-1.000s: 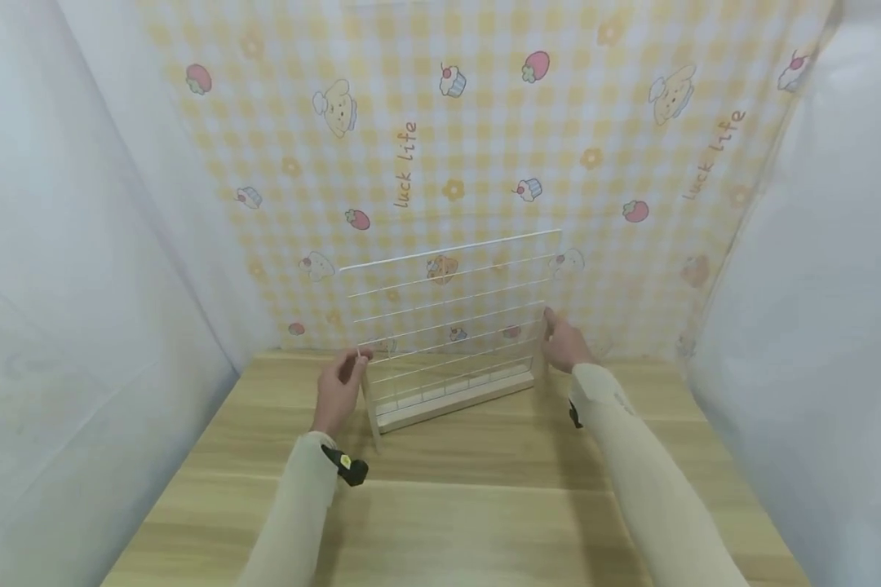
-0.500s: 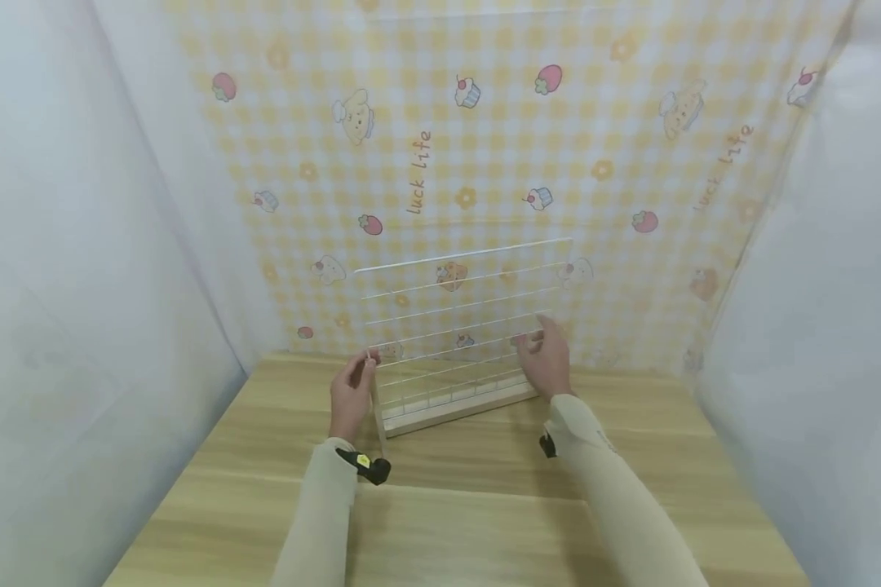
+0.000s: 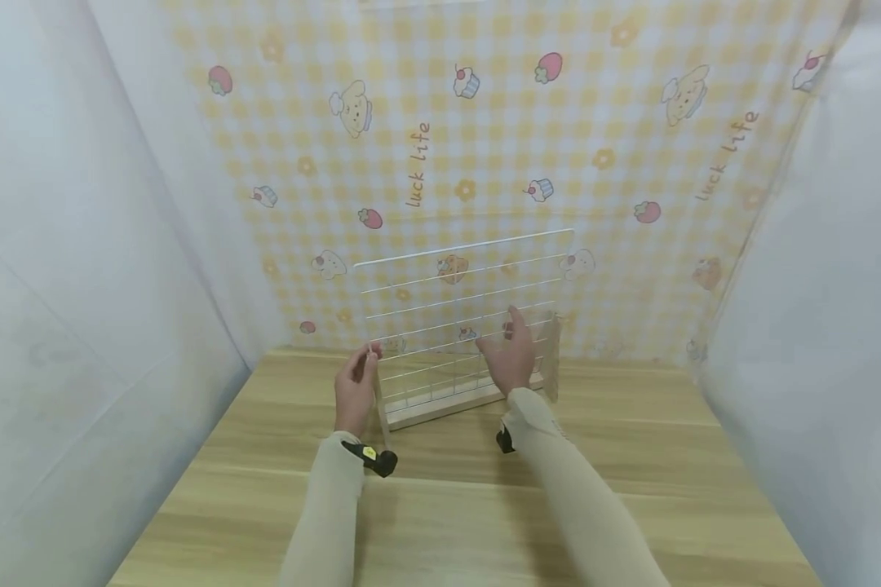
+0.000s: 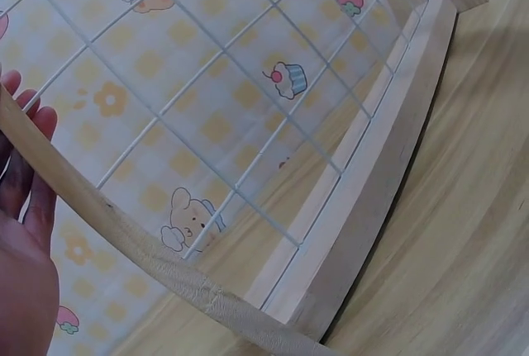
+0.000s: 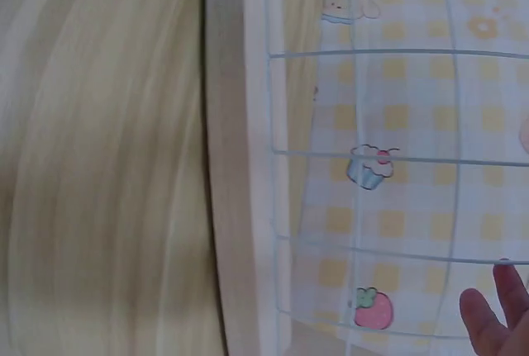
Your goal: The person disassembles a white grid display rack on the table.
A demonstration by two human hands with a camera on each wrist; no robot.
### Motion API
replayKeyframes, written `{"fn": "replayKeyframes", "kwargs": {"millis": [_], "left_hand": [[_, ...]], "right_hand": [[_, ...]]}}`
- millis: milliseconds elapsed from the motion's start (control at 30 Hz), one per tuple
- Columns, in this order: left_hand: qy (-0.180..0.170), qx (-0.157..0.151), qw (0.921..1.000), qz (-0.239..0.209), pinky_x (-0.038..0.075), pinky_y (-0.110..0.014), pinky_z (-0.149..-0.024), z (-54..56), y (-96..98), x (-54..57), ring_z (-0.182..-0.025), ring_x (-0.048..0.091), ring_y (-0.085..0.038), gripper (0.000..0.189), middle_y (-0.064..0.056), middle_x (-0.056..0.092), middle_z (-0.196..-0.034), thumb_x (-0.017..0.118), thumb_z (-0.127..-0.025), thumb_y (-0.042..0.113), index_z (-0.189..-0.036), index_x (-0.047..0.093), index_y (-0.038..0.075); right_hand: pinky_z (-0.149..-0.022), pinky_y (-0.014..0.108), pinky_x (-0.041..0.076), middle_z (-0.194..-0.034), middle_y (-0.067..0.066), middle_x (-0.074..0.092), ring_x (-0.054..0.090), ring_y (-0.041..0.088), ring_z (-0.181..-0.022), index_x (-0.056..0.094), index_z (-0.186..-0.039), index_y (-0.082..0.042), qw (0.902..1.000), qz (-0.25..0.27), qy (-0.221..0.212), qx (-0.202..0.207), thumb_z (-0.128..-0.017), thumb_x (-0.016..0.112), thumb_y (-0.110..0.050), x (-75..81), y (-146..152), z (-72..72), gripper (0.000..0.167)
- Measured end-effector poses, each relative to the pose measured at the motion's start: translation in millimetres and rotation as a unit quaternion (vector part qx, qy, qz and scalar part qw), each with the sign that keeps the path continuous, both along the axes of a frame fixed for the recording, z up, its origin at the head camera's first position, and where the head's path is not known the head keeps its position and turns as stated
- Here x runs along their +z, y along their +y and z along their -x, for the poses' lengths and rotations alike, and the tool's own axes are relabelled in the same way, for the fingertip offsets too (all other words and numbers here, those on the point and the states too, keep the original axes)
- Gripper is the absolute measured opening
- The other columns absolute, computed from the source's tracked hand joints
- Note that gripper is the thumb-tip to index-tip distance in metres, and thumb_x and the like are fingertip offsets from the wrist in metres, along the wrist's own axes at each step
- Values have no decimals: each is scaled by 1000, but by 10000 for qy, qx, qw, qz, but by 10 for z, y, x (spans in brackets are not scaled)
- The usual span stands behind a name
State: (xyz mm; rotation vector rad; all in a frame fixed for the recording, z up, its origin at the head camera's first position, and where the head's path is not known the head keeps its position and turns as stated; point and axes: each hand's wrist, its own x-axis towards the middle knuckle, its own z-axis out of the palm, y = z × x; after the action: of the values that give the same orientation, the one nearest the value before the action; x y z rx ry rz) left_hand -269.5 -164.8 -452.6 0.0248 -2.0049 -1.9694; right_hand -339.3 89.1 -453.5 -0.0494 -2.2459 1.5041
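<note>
A white wire grid rack with wooden end panels stands on the table, its pale wooden base strip [image 3: 448, 407] lying along the bottom. My left hand [image 3: 354, 398] pinches the top of the left end panel [image 4: 157, 265]; in the left wrist view fingers show behind that panel, while the thumb is hidden. In front of the grid's right half is my right hand [image 3: 510, 359], fingers spread and holding nothing. Its fingertips [image 5: 504, 273] appear close to the wires in the right wrist view; whether they touch cannot be told. The right end panel [image 3: 551, 359] stands unheld.
Behind the rack hangs a yellow checked cloth [image 3: 484, 147] printed with cupcakes and strawberries. White sheets close off the left side [image 3: 81, 285] and the right side [image 3: 815, 326]. Wooden tabletop [image 3: 455, 522] extends in front of the rack.
My right hand has left the right end panel and moved leftward in front of the grid, its fingers spreading. My left hand keeps its hold on the left panel. The rack stays upright.
</note>
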Motion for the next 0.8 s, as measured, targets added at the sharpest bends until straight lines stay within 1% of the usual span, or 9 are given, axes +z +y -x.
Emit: {"fn": "replayKeyframes", "kwargs": {"millis": [167, 300, 400, 467, 567, 633, 667, 733, 800], "left_hand": [[73, 29, 10000, 0, 43, -13, -108, 21, -21, -30, -115, 58, 0, 34, -12, 64, -132, 53, -105, 18, -135, 59, 3], [81, 69, 9999, 40, 42, -9, -106, 91, -48, -137, -115, 58, 1, 35, -10, 64, -132, 53, -105, 22, -135, 59, 5], [125, 204, 9997, 55, 42, -9, -105, 155, -43, -242, -115, 58, 0, 36, -8, 65, -131, 54, -105, 26, -134, 60, 6], [167, 231, 9995, 98, 42, -10, -106, 175, -26, -277, -116, 58, -1, 38, -7, 65, -131, 54, -105, 29, -134, 60, 6], [218, 224, 9995, 53, 43, -10, -106, 180, 6, -296, -117, 58, -2, 39, -6, 65, -130, 55, -104, 32, -134, 61, 9], [212, 254, 9994, 51, 43, -10, -105, 177, 27, -298, -116, 59, -2, 38, -4, 66, -129, 54, -104, 33, -134, 61, 10], [213, 300, 9993, 38, 43, -9, -104, 173, 36, -296, -116, 59, -1, 38, -2, 66, -128, 54, -104, 32, -134, 62, 10], [222, 385, 9990, -5, 44, -7, -102, 168, 52, -283, -114, 60, -1, 36, 0, 67, -126, 55, -104, 30, -133, 63, 9], [268, 369, 9989, -43, 44, -6, -101, 158, 75, -252, -114, 60, -3, 36, -1, 67, -126, 55, -104, 28, -133, 62, 7]], "right_hand": [[-94, 53, 53, -131, 16, 58, 58, 35, -120, 37, -153, -22, 9997, -22, 59, -225, -82, 83, -17, -41, -80, 52, 85], [-94, 53, 52, -129, 14, 58, 57, 36, -120, 38, -152, -21, 9994, -63, 28, -350, -81, 84, -15, -62, -105, 69, 84], [-93, 53, 53, -129, 14, 58, 58, 36, -118, 37, -152, -20, 9993, -134, 6, -348, -81, 84, -15, -97, -89, 65, 85], [-90, 52, 54, -128, 14, 58, 59, 35, -115, 36, -152, -18, 9990, -214, 53, -386, -81, 84, -16, -113, -79, 70, 85], [-83, 49, 54, -125, 15, 56, 59, 35, -107, 36, -151, -17, 9982, -318, 196, -462, -82, 84, -16, -129, -69, 86, 85], [-82, 48, 54, -124, 16, 56, 58, 34, -106, 36, -151, -15, 9977, -333, 317, -490, -82, 84, -15, -137, -68, 104, 84], [-82, 48, 53, -124, 17, 55, 57, 33, -105, 36, -151, -13, 9977, -327, 362, -479, -82, 84, -15, -140, -70, 112, 84], [-86, 48, 53, -125, 16, 54, 56, 33, -110, 36, -151, -13, 9979, -250, 400, -440, -82, 84, -14, -144, -78, 123, 84], [-90, 48, 53, -125, 15, 54, 56, 33, -113, 35, -152, -13, 9979, -161, 417, -461, -82, 83, -13, -146, -78, 134, 85]]}}
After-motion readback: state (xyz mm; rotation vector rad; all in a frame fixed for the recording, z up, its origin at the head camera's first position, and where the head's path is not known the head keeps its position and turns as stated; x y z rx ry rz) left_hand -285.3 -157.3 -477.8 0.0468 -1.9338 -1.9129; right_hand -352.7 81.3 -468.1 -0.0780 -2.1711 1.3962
